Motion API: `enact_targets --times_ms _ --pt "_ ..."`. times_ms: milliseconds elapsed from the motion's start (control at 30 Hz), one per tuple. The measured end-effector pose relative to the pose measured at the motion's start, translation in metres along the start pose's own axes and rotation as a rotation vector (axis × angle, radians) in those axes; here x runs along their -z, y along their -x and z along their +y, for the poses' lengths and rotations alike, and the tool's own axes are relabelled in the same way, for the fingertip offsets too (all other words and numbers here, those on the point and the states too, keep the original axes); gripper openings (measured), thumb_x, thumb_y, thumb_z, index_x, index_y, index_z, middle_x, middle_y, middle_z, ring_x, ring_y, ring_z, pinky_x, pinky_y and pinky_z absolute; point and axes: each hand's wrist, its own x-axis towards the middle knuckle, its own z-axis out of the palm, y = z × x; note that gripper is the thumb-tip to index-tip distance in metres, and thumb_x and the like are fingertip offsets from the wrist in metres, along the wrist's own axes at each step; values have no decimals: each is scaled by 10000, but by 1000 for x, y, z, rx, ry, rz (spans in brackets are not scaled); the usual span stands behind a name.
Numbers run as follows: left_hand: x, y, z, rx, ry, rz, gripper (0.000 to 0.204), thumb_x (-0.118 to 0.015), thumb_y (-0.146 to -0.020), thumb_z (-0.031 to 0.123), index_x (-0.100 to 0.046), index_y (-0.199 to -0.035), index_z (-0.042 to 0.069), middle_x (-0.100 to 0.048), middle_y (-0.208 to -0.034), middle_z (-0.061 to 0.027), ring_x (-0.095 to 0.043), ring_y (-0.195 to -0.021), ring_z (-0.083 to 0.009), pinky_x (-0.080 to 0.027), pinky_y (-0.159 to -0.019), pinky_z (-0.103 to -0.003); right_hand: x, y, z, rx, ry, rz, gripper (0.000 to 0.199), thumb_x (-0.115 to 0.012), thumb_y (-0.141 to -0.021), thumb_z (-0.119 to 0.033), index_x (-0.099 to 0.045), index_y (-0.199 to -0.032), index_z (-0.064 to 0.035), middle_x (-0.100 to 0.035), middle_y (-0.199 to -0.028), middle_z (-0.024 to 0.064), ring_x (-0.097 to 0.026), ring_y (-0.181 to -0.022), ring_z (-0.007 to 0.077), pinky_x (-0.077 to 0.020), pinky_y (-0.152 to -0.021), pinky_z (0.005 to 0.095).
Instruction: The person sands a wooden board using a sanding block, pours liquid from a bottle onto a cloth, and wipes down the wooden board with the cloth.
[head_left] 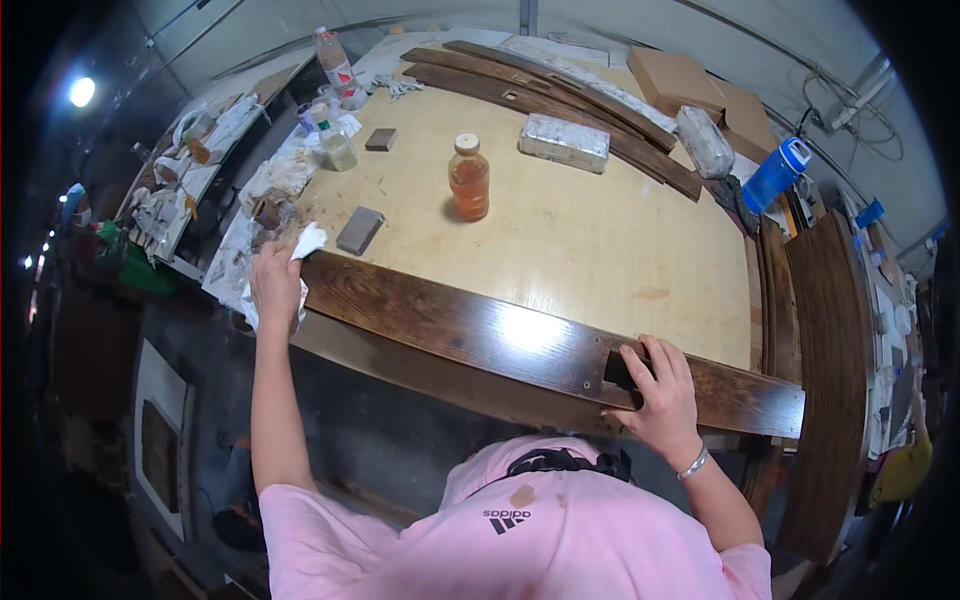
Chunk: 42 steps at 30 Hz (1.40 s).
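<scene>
Across the middle of the frame, from centre left down to lower right: a long dark-stained wooden plank (480,335), glossy, lying on the near edge of a pale plywood tabletop (580,240). At its left end, the left hand (275,285), closed around a crumpled white cloth (306,243), pressing it on the plank's end; cloth bunched above the knuckles and trailing under the palm. Toward the right end, the right hand (660,395), flat on the plank, fingers spread, fingertips at a rectangular cut-out (618,372) in the wood; whether they reach into it, hard to tell from here. A metal bracelet (692,464) on that wrist.

Just above the plank's left end, touching nothing, a grey sanding block (359,230); a smaller dark block (380,139) farther up. Centre top, upright, a plastic bottle of amber liquid (469,178) with a pale cap. Right of it, a whitish wrapped brick-shaped block (564,142). Behind, along the upper edge, more dark planks (560,95) laid slantwise, cardboard boxes (690,85) beyond them. Upper right, a blue drinking bottle (775,175). Along the right side of the frame, further dark boards (830,350) curving downward. Upper left, stained paper sheets (265,195) and small jars beside the table edge. At the bottom, a pink shirt (520,530).
</scene>
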Motion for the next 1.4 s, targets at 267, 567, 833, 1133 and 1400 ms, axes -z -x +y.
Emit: enact_targets --times_ms 267,567,833,1133,1400 --pt "-9 6 21 17 144 10 198 -637 -825 82 -713 -1007 64 -650 -1055 -100 -586 -988 -335 -456 -864 -473 -1 7 0 -24 19 20 860 -927 -495 -239 -616 -1278 -70 -535 -1317 217 -524 -1202 407 -444 -1032 499" --pt "-40 8 0 -79 172 59 234 -627 -852 107 -720 -1066 88 -658 -1096 -122 -594 -1037 -345 -442 -903 -469 -1 7 0 -41 36 30 875 -924 -471 -219 -622 -1282 -94 -545 -1317 204 -533 -1202 398 -446 -1030 498" --pt "-38 2 -6 52 290 69 289 -651 -858 157 -700 -1124 55 -673 -1086 -143 -616 -947 -364 -464 -836 -485 -5 5 -3 -59 49 33 905 -925 -428 -201 -625 -1276 -94 -551 -1323 196 -534 -1207 392 -444 -1037 496" --pt "6 120 153 -724 439 -82 398 -659 -683 96 -705 -1078 76 -660 -1174 -34 -600 -906 -254 -427 -772 -429 -4 3 -4 -56 68 26 922 -922 -388 -172 -636 -1260 -91 -560 -1317 187 -540 -1199 387 -466 -1009 486" --pt "17 5 -64 273 216 -27 263 -633 -916 128 -680 -1130 -17 -705 -1008 -194 -664 -938 -314 -493 -858 -385 0 5 -6 -30 71 70 857 -924 -443 -193 -639 -1245 -93 -565 -1308 187 -545 -1201 383 -460 -1025 482"
